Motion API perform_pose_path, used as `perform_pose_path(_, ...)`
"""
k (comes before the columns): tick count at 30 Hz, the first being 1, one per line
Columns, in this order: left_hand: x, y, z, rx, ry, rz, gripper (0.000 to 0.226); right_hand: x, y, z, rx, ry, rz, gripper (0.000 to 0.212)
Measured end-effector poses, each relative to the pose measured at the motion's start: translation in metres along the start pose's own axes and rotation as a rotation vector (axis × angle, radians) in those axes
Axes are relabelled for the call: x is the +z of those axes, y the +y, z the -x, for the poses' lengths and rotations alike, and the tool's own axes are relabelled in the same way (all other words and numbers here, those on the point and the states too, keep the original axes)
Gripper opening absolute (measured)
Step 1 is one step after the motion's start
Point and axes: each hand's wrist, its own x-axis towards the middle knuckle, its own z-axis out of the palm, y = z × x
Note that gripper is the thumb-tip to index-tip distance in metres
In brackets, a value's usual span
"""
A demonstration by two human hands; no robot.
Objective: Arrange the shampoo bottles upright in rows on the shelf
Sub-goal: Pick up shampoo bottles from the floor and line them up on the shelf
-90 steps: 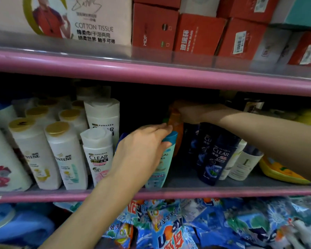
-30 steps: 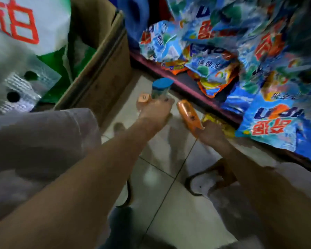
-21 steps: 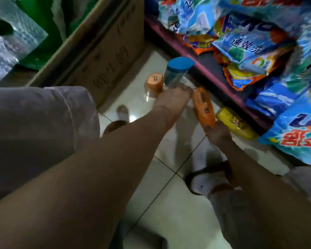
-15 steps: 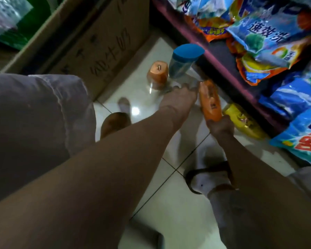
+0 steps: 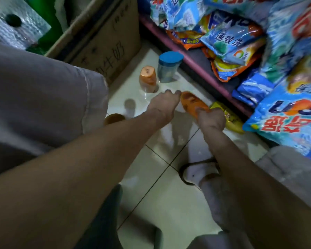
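- Head view, risk: orange bottle [image 5: 193, 105], mid-frame, lies tilted in the right hand [image 5: 211, 119]; set down carelessly, it may topple against the two upright bottles [image 5: 169, 69] above.
- Head view, pose: both arms reach down to the floor [image 5: 169, 194]; left hand [image 5: 163, 105] is loose, fingertips touching the bottle's top.

Left hand [image 5: 162, 105] lowered, fingers loose, right hand [image 5: 212, 119] clenched

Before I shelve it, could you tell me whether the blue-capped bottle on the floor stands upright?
Upright: the blue-capped bottle stands on the floor tiles, cap on top.
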Motion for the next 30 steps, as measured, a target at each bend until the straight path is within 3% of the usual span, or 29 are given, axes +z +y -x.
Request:
perform_pose_path(4,-0.037,0.003,0.030,0.020,-0.031,0.050,0.037,-0.070,0.000,0.049,-0.133,0.044,-0.036,0.035)
perform_pose_path(8,-0.068,0.015,0.070,0.188,0.001,-0.001,0.058,-0.144,0.007,0.102,-0.355,-0.001,-0.179,0.018)
perform_pose_path(11,-0.087,0.036,0.099,0.294,0.054,-0.037,0.074,-0.186,0.010,0.136,-0.519,0.022,-0.291,0.024)
perform_pose_path(15,-0.106,0.057,0.134,0.393,0.100,0.002,0.071,-0.218,0.004,0.180,-0.719,0.069,-0.500,0.043)
perform_pose_path(19,-0.133,0.071,0.165,0.449,0.133,0.159,0.068,-0.235,-0.005,0.220,-0.906,0.314,-0.518,0.039)
perform_pose_path(25,-0.173,0.079,0.186,0.566,0.206,0.159,0.071,-0.248,-0.027,0.251,-0.957,0.581,-0.497,0.019)
perform_pose_path(30,-0.192,0.078,0.187,0.599,0.280,0.195,0.070,-0.265,-0.040,0.263,-0.994,0.595,-0.490,0.020)
